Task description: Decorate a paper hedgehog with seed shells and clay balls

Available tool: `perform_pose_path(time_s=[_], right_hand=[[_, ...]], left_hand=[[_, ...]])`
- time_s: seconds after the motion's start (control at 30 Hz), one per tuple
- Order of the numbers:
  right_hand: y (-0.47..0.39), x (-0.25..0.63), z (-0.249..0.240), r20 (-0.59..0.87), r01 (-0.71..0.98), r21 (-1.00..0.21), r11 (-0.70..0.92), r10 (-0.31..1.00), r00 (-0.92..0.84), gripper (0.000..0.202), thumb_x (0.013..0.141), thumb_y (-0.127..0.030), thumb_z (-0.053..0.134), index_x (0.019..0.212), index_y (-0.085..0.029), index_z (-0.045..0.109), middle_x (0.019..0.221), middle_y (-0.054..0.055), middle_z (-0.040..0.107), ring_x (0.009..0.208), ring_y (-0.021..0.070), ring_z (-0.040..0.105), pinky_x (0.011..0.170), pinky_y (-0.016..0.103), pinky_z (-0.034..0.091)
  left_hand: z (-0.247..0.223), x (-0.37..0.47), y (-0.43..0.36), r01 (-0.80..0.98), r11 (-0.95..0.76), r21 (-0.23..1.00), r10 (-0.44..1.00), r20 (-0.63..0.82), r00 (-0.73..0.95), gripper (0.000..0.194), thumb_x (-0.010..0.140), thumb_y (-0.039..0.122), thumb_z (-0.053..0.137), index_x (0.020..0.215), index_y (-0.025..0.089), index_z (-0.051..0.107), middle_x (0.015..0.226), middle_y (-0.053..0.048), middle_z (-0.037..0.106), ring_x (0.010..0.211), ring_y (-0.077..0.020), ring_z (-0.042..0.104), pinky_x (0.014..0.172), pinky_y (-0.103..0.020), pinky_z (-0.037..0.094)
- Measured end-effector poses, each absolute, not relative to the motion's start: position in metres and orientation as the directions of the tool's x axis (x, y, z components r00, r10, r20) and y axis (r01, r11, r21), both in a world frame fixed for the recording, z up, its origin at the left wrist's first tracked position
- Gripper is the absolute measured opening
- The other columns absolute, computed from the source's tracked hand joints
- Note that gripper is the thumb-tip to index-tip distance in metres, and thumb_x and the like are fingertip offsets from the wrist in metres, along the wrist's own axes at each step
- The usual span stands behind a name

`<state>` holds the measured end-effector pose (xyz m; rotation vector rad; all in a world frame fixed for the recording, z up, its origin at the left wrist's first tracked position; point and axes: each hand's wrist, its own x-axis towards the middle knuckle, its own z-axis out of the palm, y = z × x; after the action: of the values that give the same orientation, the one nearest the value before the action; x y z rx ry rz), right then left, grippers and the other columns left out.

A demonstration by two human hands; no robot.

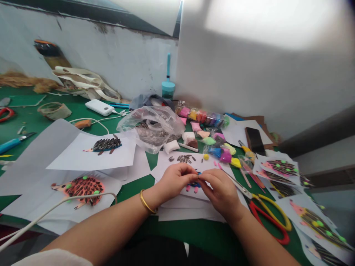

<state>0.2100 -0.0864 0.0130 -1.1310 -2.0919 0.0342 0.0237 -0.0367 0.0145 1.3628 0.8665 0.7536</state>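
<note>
My left hand (173,181), with a gold bangle at its wrist, pinches thumb and forefinger together. The fingertips of my right hand (223,190) meet them, also pinched. Whatever lies between the tips is too small and covered to make out. Just beneath them, a blue clay figure (194,184) with pink feet sits on a white paper sheet (177,201), mostly hidden by my fingers. Beyond the hands on that sheet lie striped sunflower seeds (185,159), a yellow clay ball (206,157) and small pink clay bits (220,166).
Scissors (266,210) with red and yellow handles lie by my right forearm. Seed-covered hedgehog pictures (102,145) flank both sides. A plastic bag of seeds (155,129) and packets of coloured clay (217,151) stand behind. A white cable (55,212) crosses the left.
</note>
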Motion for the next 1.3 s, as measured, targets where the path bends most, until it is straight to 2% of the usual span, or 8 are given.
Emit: perform_pose_path(time_s=[0.23, 0.33, 0.4, 0.5, 0.63, 0.77, 0.9, 1.3], right_hand=[[-0.088, 0.210, 0.017, 0.566, 0.698, -0.374, 0.611, 0.746, -0.350, 0.016, 0.090, -0.016, 0.059, 0.102, -0.024, 0.067, 0.089, 0.006, 0.072, 0.081, 0.0197, 0.063, 0.075, 0.036, 0.049], [-0.085, 0.219, 0.020, 0.522, 0.692, -0.449, 0.565, 0.795, -0.310, 0.011, 0.090, -0.016, 0.057, 0.092, -0.022, 0.066, 0.084, 0.005, 0.069, 0.079, 0.0188, 0.062, 0.073, 0.034, 0.049], [-0.081, 0.230, 0.021, 0.422, 0.706, -0.514, 0.488, 0.860, -0.288, 0.011, 0.090, -0.016, 0.055, 0.087, -0.022, 0.064, 0.081, 0.004, 0.067, 0.076, 0.0177, 0.060, 0.071, 0.032, 0.048], [-0.078, 0.247, 0.018, 0.267, 0.726, -0.559, 0.400, 0.916, -0.299, 0.011, 0.089, -0.017, 0.055, 0.085, -0.022, 0.063, 0.080, 0.002, 0.065, 0.074, 0.0168, 0.059, 0.067, 0.030, 0.047], [-0.079, 0.254, 0.012, 0.192, 0.713, -0.583, 0.389, 0.919, -0.344, 0.012, 0.086, -0.017, 0.058, 0.078, -0.022, 0.064, 0.079, 0.003, 0.063, 0.075, 0.0168, 0.059, 0.067, 0.029, 0.048], [-0.082, 0.245, 0.010, 0.219, 0.757, -0.509, 0.411, 0.912, -0.347, 0.011, 0.084, -0.016, 0.060, 0.075, -0.021, 0.064, 0.075, 0.002, 0.061, 0.073, 0.0168, 0.057, 0.067, 0.030, 0.046], [-0.082, 0.239, 0.009, 0.260, 0.796, -0.409, 0.446, 0.893, -0.367, 0.010, 0.082, -0.016, 0.062, 0.074, -0.020, 0.063, 0.072, 0.002, 0.060, 0.072, 0.0171, 0.056, 0.066, 0.030, 0.043], [-0.081, 0.235, 0.001, 0.286, 0.825, -0.291, 0.485, 0.867, -0.409, 0.013, 0.086, -0.017, 0.058, 0.075, -0.018, 0.065, 0.074, 0.004, 0.062, 0.073, 0.0177, 0.055, 0.069, 0.032, 0.039]], left_hand=[[0.015, 0.021, -0.038, 0.084, 0.082, 0.993, 0.827, -0.115, 0.550, 0.025, 0.081, 0.039, 0.068, 0.081, 0.014, 0.070, 0.066, -0.002, 0.068, 0.059, -0.0132, 0.060, 0.058, -0.025, 0.049], [0.017, 0.015, -0.034, 0.188, -0.119, 0.975, 0.851, 0.002, 0.525, 0.023, 0.083, 0.039, 0.066, 0.084, 0.017, 0.071, 0.077, -0.003, 0.070, 0.067, -0.0140, 0.061, 0.065, -0.027, 0.050], [0.018, 0.008, -0.028, 0.318, -0.311, 0.896, 0.868, 0.131, 0.479, 0.023, 0.081, 0.040, 0.070, 0.090, 0.019, 0.069, 0.086, -0.003, 0.069, 0.077, -0.0160, 0.062, 0.073, -0.030, 0.051], [0.018, -0.002, -0.019, 0.447, -0.514, 0.732, 0.797, 0.215, 0.565, 0.056, 0.065, 0.043, 0.084, 0.112, 0.021, 0.063, 0.102, -0.005, 0.066, 0.094, -0.0220, 0.061, 0.084, -0.035, 0.049], [0.012, -0.012, -0.014, 0.541, -0.627, 0.561, 0.709, 0.122, 0.695, 0.087, 0.054, 0.044, 0.089, 0.130, 0.026, 0.052, 0.119, -0.009, 0.060, 0.110, -0.0300, 0.056, 0.092, -0.042, 0.046], [0.006, -0.014, -0.016, 0.602, -0.634, 0.484, 0.710, 0.057, 0.702, 0.103, 0.051, 0.050, 0.089, 0.141, 0.029, 0.044, 0.120, -0.010, 0.057, 0.112, -0.0326, 0.054, 0.094, -0.044, 0.044], [0.004, -0.013, -0.017, 0.609, -0.640, 0.468, 0.709, 0.054, 0.703, 0.110, 0.050, 0.052, 0.089, 0.145, 0.030, 0.038, 0.122, -0.010, 0.056, 0.112, -0.0330, 0.054, 0.094, -0.044, 0.043], [0.013, -0.011, -0.018, 0.635, -0.634, 0.441, 0.710, 0.008, 0.704, 0.112, 0.052, 0.051, 0.088, 0.147, 0.029, 0.035, 0.123, -0.012, 0.056, 0.112, -0.0337, 0.053, 0.093, -0.044, 0.044]])
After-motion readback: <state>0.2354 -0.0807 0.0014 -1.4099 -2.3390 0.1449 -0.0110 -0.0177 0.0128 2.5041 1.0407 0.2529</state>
